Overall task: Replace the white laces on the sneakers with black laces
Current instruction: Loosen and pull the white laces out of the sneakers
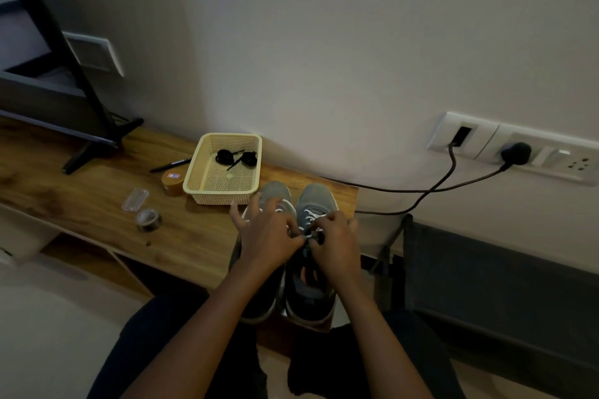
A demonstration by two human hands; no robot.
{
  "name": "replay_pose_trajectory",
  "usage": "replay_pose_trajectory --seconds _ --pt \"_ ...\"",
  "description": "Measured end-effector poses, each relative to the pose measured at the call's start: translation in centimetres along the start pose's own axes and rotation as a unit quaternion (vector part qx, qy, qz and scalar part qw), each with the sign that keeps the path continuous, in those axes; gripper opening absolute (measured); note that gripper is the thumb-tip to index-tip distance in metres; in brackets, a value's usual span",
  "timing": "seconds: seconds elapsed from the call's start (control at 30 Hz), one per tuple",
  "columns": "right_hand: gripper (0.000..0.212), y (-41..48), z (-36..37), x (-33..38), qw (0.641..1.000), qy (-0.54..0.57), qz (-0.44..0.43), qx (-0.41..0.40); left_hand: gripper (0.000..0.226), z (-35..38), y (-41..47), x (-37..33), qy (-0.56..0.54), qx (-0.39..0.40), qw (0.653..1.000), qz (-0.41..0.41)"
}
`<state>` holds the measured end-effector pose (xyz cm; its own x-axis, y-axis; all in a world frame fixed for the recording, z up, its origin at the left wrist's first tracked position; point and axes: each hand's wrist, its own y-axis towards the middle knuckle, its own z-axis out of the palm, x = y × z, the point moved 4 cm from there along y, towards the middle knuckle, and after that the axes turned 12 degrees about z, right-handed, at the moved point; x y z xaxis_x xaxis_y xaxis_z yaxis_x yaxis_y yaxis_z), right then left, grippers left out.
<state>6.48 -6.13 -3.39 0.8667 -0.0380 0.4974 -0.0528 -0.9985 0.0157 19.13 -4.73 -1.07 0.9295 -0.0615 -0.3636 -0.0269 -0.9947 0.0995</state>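
Observation:
Two grey sneakers stand side by side on the wooden shelf's right end, toes toward the wall: the left sneaker (275,193) and the right sneaker (316,201). White laces (312,215) cross the right sneaker. My left hand (269,236) and my right hand (334,243) meet over the right sneaker's tongue, fingers pinched on the white lace near a small dark lace end or toggle. My left hand covers much of the left sneaker. Two coiled black laces (236,157) lie in a cream basket (223,196).
On the wooden shelf (97,191) lie a pen (170,164), a round brown tin (173,181), a clear plastic case (135,199) and a tape roll (148,219). A TV stand (97,142) sits at left. Black cables (421,189) run from wall sockets (515,152) at right.

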Motion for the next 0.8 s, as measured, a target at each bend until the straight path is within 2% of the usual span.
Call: replay_pose_trajectory --seconds 0.1,0.23,0.33,0.47,0.53,0.6,0.67,0.8 --pt "0.021 0.1 0.1 0.3 0.999 -0.030 -0.005 -0.035 0.020 0.9 -0.1 0.1 0.052 0.050 0.997 -0.011" --pt "0.013 0.0 0.1 0.3 0.999 -0.009 0.000 -0.051 0.018 1.0 0.1 0.5 0.035 0.038 0.998 -0.025" --pt "0.005 0.3 -0.1 -0.5 0.990 0.100 0.074 -0.067 0.018 1.0 0.2 0.7 0.035 0.029 0.998 -0.034" --pt "0.007 1.0 0.5 -1.7 0.947 0.257 0.187 -0.054 0.018 1.2 0.2 0.8 0.024 0.018 0.999 -0.040" --pt "0.007 0.7 0.1 -1.2 0.964 0.210 0.150 -0.057 0.018 1.2 0.2 0.8 0.023 0.016 0.999 -0.038" --pt "0.017 0.3 -0.2 -0.1 0.990 0.106 0.061 -0.069 0.017 1.2 0.1 0.9 0.013 0.012 0.999 -0.037" --pt "0.022 0.0 0.0 0.4 0.997 0.029 -0.003 -0.075 0.015 1.1 0.1 0.9 0.006 0.012 0.999 -0.039" --pt "0.014 -0.1 0.4 0.6 0.996 -0.018 -0.025 -0.086 0.014 1.0 0.0 0.6 0.021 0.023 0.999 -0.034"
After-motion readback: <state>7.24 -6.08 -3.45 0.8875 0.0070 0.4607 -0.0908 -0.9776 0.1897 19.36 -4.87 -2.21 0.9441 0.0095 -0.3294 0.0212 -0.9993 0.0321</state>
